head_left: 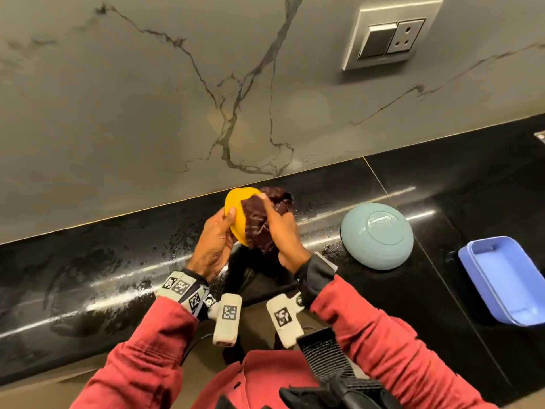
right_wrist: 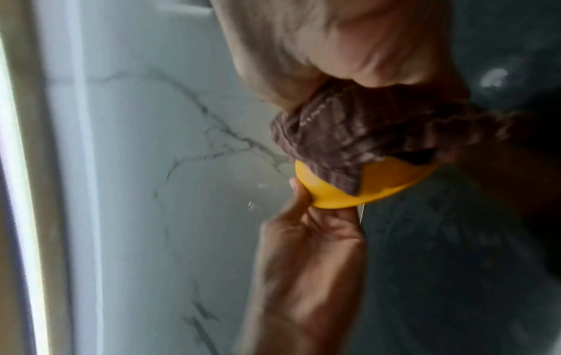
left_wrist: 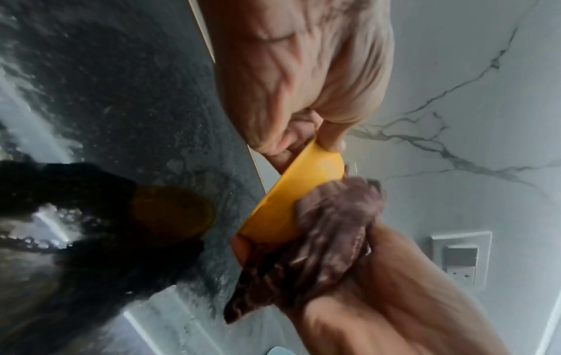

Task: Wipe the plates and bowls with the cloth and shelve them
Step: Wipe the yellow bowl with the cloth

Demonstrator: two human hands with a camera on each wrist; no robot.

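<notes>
A small yellow bowl [head_left: 236,214] is held up above the black counter [head_left: 118,261], near the wall. My left hand [head_left: 215,240] grips its rim, thumb on the outside. My right hand [head_left: 283,231] holds a dark maroon cloth [head_left: 259,222] bunched against the bowl's side. In the left wrist view the yellow bowl [left_wrist: 291,199] sits between my left hand [left_wrist: 303,96] and the cloth [left_wrist: 321,240]. The right wrist view shows the cloth [right_wrist: 364,137] draped over the bowl [right_wrist: 379,187], with left fingers [right_wrist: 309,216] under it.
A pale teal bowl [head_left: 377,228] lies upside down on the counter to the right. Farther right stands a blue rectangular tray [head_left: 507,278]. A switch and socket plate [head_left: 389,36] is on the marble wall [head_left: 147,98]. The counter surface looks wet.
</notes>
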